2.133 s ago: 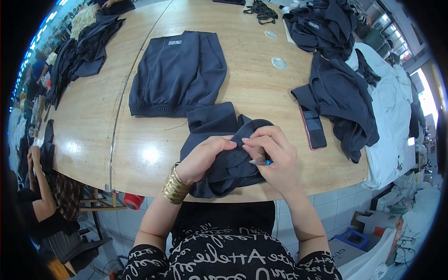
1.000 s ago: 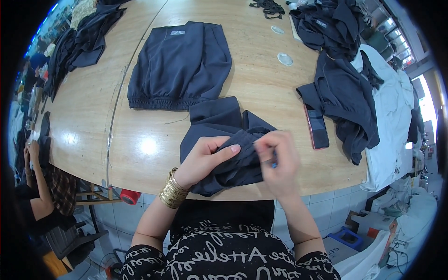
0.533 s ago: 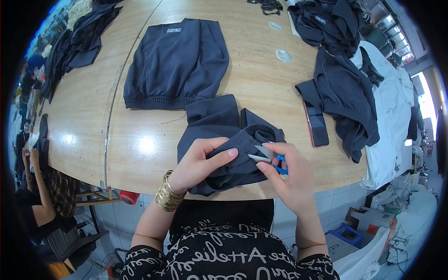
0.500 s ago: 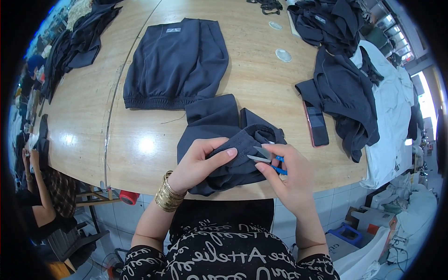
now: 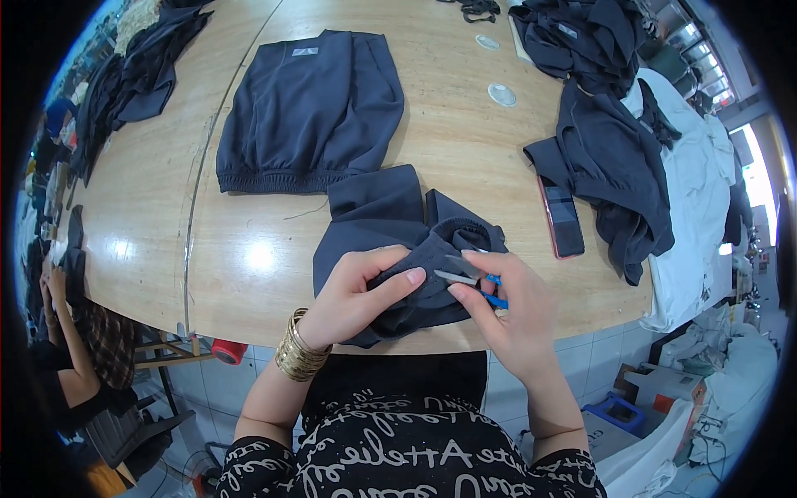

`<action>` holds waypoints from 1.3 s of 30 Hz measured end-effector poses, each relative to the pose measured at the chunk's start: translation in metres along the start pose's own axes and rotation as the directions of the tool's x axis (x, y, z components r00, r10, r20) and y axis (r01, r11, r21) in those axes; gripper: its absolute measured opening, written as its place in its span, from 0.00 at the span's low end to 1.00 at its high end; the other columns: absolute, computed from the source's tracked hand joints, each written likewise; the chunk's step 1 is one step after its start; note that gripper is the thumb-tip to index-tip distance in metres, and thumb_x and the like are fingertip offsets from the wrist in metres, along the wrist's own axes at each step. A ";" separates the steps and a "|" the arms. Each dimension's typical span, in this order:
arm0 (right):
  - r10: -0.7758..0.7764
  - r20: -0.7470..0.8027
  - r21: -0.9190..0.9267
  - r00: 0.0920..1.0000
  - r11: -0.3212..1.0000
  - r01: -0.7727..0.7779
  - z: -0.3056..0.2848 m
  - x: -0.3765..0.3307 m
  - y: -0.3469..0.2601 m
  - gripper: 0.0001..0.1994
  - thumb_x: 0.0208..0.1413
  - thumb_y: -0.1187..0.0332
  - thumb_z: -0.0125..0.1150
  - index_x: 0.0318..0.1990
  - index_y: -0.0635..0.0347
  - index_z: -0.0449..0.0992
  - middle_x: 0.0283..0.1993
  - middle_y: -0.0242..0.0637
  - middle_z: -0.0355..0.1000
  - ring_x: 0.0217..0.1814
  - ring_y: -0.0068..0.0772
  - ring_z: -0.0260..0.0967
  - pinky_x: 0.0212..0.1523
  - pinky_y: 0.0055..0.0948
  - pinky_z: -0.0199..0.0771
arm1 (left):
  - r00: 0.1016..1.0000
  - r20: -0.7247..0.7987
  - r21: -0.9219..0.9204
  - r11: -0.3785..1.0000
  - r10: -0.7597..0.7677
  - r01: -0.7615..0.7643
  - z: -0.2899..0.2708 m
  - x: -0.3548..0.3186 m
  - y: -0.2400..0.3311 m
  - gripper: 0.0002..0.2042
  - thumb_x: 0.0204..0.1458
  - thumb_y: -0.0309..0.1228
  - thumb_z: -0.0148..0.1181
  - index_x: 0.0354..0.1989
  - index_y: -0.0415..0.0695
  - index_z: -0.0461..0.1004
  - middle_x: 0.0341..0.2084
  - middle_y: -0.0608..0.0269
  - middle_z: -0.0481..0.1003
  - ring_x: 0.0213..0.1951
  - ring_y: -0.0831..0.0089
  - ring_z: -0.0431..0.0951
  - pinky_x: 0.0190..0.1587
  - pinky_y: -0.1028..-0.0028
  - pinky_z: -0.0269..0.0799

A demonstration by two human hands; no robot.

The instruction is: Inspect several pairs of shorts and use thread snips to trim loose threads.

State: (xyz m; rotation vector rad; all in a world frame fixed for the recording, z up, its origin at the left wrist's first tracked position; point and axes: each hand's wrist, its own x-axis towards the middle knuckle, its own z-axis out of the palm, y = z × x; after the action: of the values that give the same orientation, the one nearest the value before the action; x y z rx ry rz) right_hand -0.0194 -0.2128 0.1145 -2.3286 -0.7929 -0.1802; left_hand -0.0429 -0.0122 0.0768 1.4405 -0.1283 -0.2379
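Room separates the right hand [image 5: 521, 311] from the obstructing phone [image 5: 566, 228].

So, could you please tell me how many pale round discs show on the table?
2: the nearer disc and the farther disc, both left of the right-hand garments; others may be hidden underneath.

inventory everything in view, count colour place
gathered cloth garment: 1, dark blue, near edge
flat cloth garment: 1, dark blue, beyond it
rumpled cloth garments: several, dark blue, table sides
draped cloth: pile, white, right
rectangular phone: 1, dark, right
metal snips: 1, blue handled, centre
round discs: 2, whitish, right
wooden table: 1, tan, centre
co-worker: 1, dark clothes, left
floor clutter: uncounted, mixed, lower right
metal bangles: several, gold, left wrist
left hand: 1, bare, gripping garment
right hand: 1, bare, holding snips
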 end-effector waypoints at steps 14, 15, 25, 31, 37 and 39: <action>0.101 -0.080 0.128 0.992 0.988 -0.090 -0.001 0.000 -0.015 0.16 0.44 0.72 0.69 0.41 0.57 0.72 0.28 0.33 0.67 0.23 0.25 0.64 0.22 0.23 0.63 | 0.989 -0.141 -0.307 0.952 -0.047 0.001 0.017 0.003 -0.010 0.06 0.57 0.28 0.55 0.35 0.39 0.71 0.29 0.73 0.71 0.33 0.90 0.66 0.36 0.86 0.64; 0.100 -0.081 0.128 0.992 0.988 -0.089 0.004 0.000 -0.013 0.16 0.44 0.72 0.69 0.41 0.57 0.72 0.28 0.33 0.67 0.23 0.25 0.64 0.22 0.23 0.63 | 0.991 -0.130 -0.292 0.956 -0.029 -0.010 0.018 0.003 -0.010 0.06 0.57 0.28 0.55 0.35 0.39 0.71 0.29 0.73 0.71 0.32 0.90 0.66 0.36 0.86 0.64; 0.307 -0.003 0.391 0.952 0.876 -0.282 0.014 0.000 -0.006 0.05 0.51 0.74 0.61 0.35 0.60 0.71 0.26 0.30 0.66 0.23 0.19 0.59 0.25 0.19 0.61 | 0.996 -0.091 -0.165 0.986 0.003 -0.018 0.013 -0.002 -0.011 0.07 0.56 0.28 0.56 0.39 0.37 0.73 0.31 0.73 0.72 0.33 0.90 0.67 0.37 0.86 0.65; 0.418 0.108 0.577 0.902 0.713 -0.400 -0.009 0.001 0.007 0.05 0.54 0.71 0.58 0.29 0.62 0.72 0.27 0.29 0.66 0.28 0.14 0.59 0.28 0.17 0.59 | 0.998 -0.070 -0.238 0.971 -0.002 -0.015 0.012 0.000 -0.005 0.10 0.59 0.29 0.51 0.41 0.35 0.73 0.32 0.70 0.73 0.36 0.87 0.68 0.41 0.83 0.66; 0.192 -0.008 0.433 0.981 0.885 -0.170 -0.007 0.024 0.003 0.08 0.49 0.69 0.65 0.31 0.63 0.74 0.29 0.31 0.68 0.28 0.17 0.62 0.29 0.19 0.61 | 1.000 0.019 -0.131 0.991 -0.015 0.018 0.002 -0.002 -0.007 0.09 0.58 0.28 0.52 0.41 0.35 0.73 0.34 0.68 0.74 0.37 0.86 0.70 0.42 0.82 0.66; -0.083 0.330 0.514 0.940 0.851 -0.106 -0.007 0.029 0.029 0.10 0.47 0.66 0.67 0.27 0.63 0.73 0.26 0.30 0.66 0.27 0.17 0.60 0.28 0.21 0.60 | 0.995 0.103 -0.035 0.999 0.009 -0.005 0.004 -0.002 0.007 0.09 0.57 0.27 0.52 0.42 0.35 0.73 0.34 0.67 0.75 0.37 0.86 0.70 0.43 0.82 0.67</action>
State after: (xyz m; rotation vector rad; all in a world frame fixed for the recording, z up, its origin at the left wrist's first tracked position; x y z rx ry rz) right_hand 0.0218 -0.2204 0.1134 -1.8506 -0.8633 0.4182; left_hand -0.0453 -0.0149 0.0839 1.3938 -0.2124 -0.3072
